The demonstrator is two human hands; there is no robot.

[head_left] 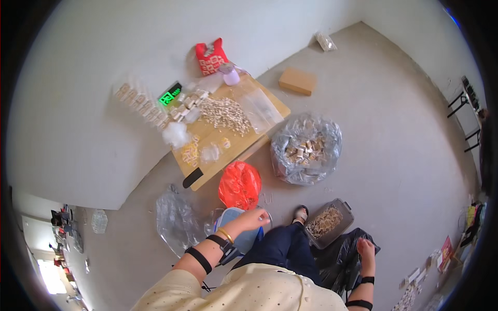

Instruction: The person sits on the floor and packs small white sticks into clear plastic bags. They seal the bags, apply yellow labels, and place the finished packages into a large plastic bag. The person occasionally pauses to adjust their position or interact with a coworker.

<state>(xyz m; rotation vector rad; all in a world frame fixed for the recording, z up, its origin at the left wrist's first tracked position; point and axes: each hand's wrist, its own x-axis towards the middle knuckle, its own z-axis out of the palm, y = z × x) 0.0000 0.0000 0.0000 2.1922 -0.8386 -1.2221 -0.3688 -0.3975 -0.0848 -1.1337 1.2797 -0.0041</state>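
Blue tub [248, 240]: overhung by the left hand [253, 220]; grip cannot be told
Grey bin [340, 206]: set beside the foot [301, 213]; could be tipped by a kick
Black bag [332, 265]: near right hand [366, 249], grip likewise unclear; could be snagged

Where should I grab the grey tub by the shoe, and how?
Probably by the lip jutting from the far short end of the grey tub, coming from that end. The tub stands open side up, so the lip could be pinched from above. The black plastic bag lies by its near right side, crowding a hold there.
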